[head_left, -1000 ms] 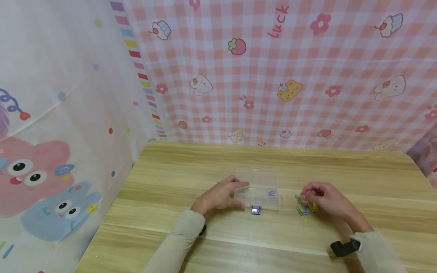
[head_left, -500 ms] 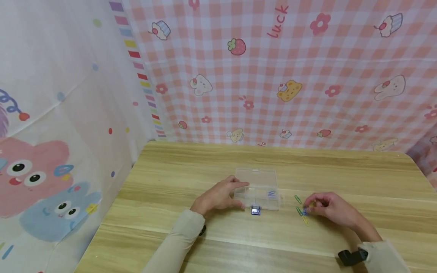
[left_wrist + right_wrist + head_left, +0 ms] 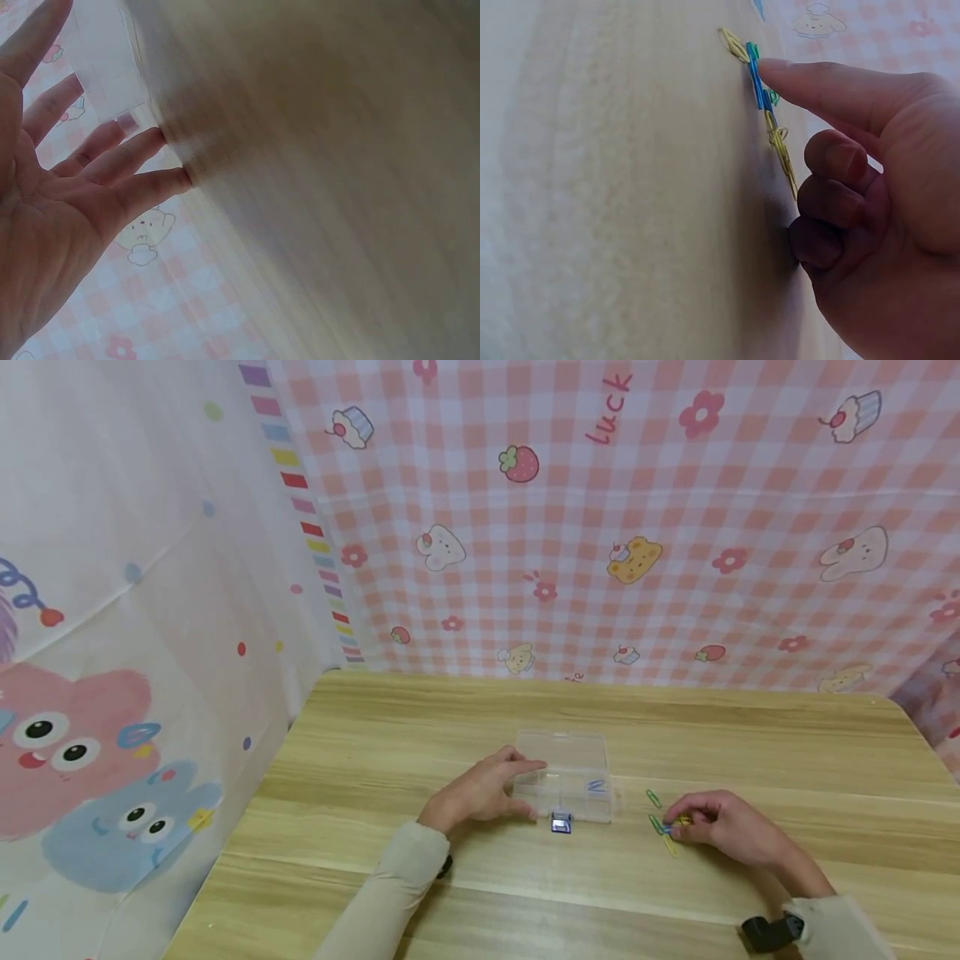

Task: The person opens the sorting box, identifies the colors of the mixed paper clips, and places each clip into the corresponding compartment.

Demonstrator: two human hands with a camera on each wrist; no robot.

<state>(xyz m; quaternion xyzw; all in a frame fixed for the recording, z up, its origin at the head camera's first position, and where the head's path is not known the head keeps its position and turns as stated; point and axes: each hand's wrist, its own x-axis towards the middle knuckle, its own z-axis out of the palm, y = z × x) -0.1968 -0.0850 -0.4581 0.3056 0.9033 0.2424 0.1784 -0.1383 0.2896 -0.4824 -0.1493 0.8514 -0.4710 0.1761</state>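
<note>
A clear plastic box (image 3: 567, 774) sits near the middle of the wooden counter (image 3: 375, 860), with its lid lying open toward the far edge. The left hand (image 3: 480, 791) rests against the left side of the box with its fingers straight and loose, gripping nothing. In the left wrist view the picture is blurry, so only a pale corner of the box (image 3: 105, 67) shows past the fingertips (image 3: 169, 180). A small blue clip (image 3: 597, 786) lies in the right part of the box, but it is too tiny to make out well. A small dark blue latch (image 3: 561, 823) sticks out at the near side of the box. To the right of the box, toward the right edge of the counter, lies a little pile of colored paper clips (image 3: 663, 822). The right hand (image 3: 722, 831) sits on that pile. In the right wrist view its first finger (image 3: 817, 82) stretches out and touches a blue paper clip (image 3: 756, 75), while the other fingers curl in. It is not clear whether the thumb, which is hidden, pinches the clip. Green and yellow clips (image 3: 778, 146) lie under the hand, partly hidden. A black strap (image 3: 772, 932) shows at the right wrist.
</note>
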